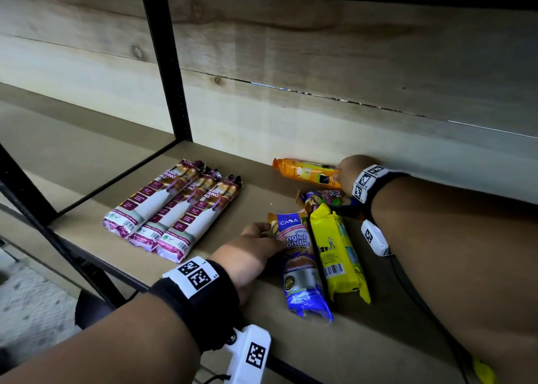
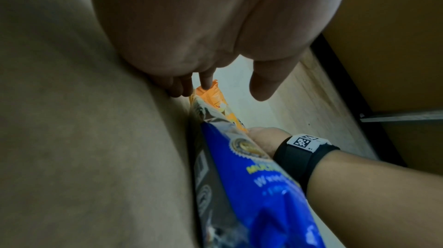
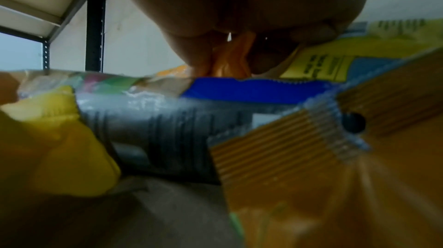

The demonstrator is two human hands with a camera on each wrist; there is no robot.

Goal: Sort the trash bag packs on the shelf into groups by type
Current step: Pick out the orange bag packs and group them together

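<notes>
Three purple-and-white drawstring packs [image 1: 171, 212] lie side by side on the left of the shelf board [image 1: 256, 191]. A blue singlet-handle pack [image 1: 300, 264] and a yellow pack [image 1: 337, 252] lie side by side near the front, with a second blue pack [image 1: 329, 199] behind them. My left hand [image 1: 259, 238] rests on the board, its fingertips [image 2: 206, 85] touching the near blue pack's [image 2: 251, 185] top end, thumb apart. At the back wall my right hand [image 1: 348, 174] pinches the end of an orange pack [image 1: 305, 171], seen squeezed between thumb and fingers [image 3: 230, 56].
A black upright post [image 1: 168, 63] stands left of the packs, and a wooden back wall [image 1: 320, 107] closes the shelf. An upper shelf hangs low overhead. A crimped orange wrapper [image 3: 311, 138] lies right under my right wrist. A cable [image 1: 422, 305] runs along my right forearm.
</notes>
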